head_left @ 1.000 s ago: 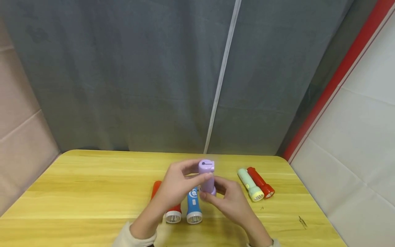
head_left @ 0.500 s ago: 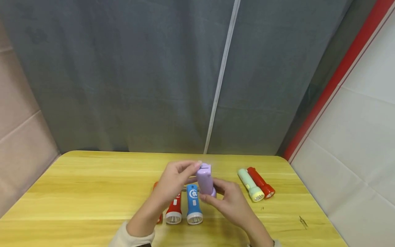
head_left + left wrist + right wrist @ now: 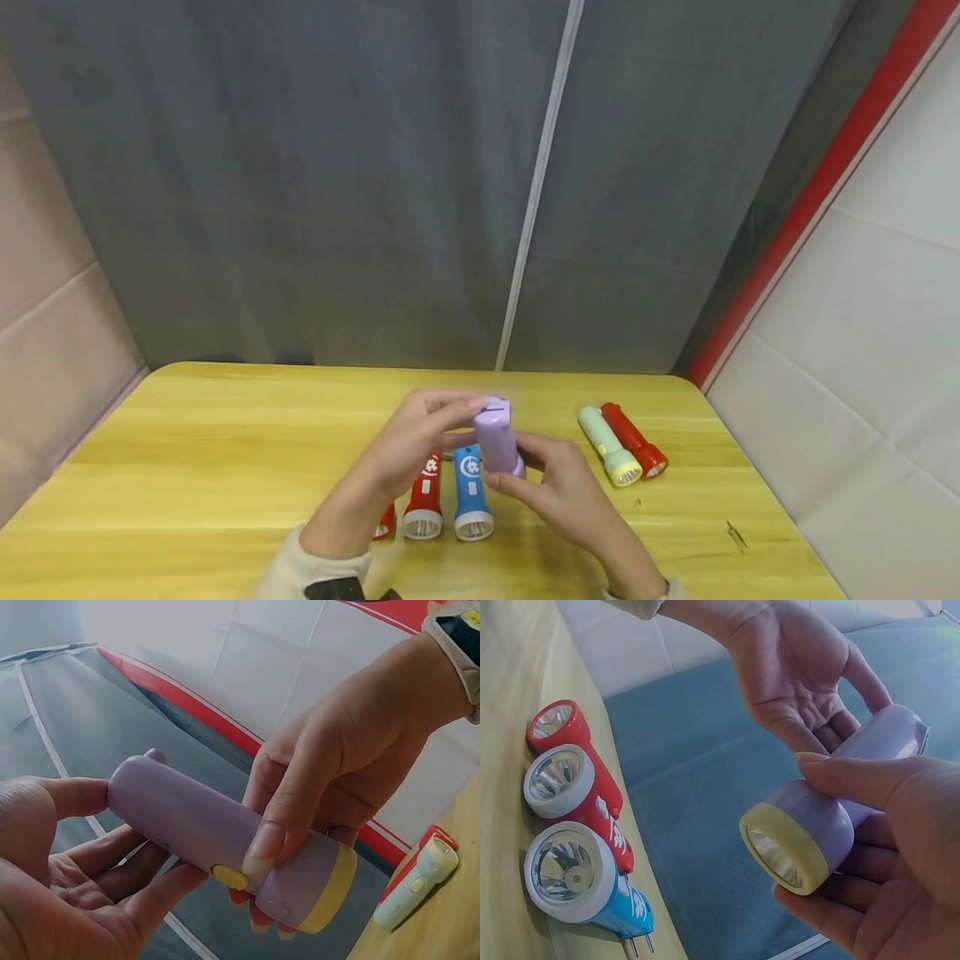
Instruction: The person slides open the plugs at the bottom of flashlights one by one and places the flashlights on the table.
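Observation:
A purple flashlight (image 3: pixel 495 442) is held up above the table between both hands, its tail raised. My right hand (image 3: pixel 558 479) grips it near the yellow-rimmed head, the thumb beside the yellow switch (image 3: pixel 229 877) in the left wrist view. At the tail end, my left hand (image 3: pixel 405 442) pinches the flashlight, one digit on the end face and other fingers against the body. Below lie a blue flashlight (image 3: pixel 471 487) and a red flashlight (image 3: pixel 424 496), both white-rimmed. Another red flashlight (image 3: pixel 385 523) is mostly hidden by the left hand and wrist.
On the right of the wooden table (image 3: pixel 225 467), a light green flashlight (image 3: pixel 609 443) lies against a red one (image 3: pixel 633 440). Two metal prongs (image 3: pixel 639 944) stick out from the blue flashlight's tail. A grey curtain (image 3: pixel 337 208) hangs behind the table.
My left thumb has moved from the purple flashlight's side up to its tail end. The tail has tipped slightly left. My left forearm has shifted left, uncovering more of the red flashlights.

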Demonstrator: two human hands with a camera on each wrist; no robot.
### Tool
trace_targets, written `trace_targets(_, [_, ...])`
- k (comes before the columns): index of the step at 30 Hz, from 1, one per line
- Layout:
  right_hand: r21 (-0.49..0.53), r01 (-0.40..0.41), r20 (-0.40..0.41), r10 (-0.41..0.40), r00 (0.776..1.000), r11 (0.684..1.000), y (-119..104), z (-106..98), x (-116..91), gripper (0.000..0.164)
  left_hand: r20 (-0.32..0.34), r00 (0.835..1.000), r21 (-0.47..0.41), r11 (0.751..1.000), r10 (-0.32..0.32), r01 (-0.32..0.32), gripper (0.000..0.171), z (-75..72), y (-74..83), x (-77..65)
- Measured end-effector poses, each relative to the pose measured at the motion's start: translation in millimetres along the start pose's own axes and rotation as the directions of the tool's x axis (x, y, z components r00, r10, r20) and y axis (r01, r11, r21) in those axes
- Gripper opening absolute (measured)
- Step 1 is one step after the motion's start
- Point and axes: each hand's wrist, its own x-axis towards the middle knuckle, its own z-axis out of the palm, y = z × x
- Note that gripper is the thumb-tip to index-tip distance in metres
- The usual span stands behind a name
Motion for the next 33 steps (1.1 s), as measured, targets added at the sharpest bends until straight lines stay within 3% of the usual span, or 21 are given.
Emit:
trace_targets(12, [0.014,0.018,0.042,-0.019,0.999,1.000,-0.9,-1.8,0.2,0.039,0.032,0.999,-0.041,0.999,-0.029,0.030,0.041,-3.1,-1.6,2.1])
trace_targets(33, [-0.033,0.007,0.046,-0.005,0.999,0.999,-1.7,-0.7,-1.2,0.040,0.022,0.999,-0.038,0.998,-0.045,0.045,0.040,-1.0,-5.3,2.5])
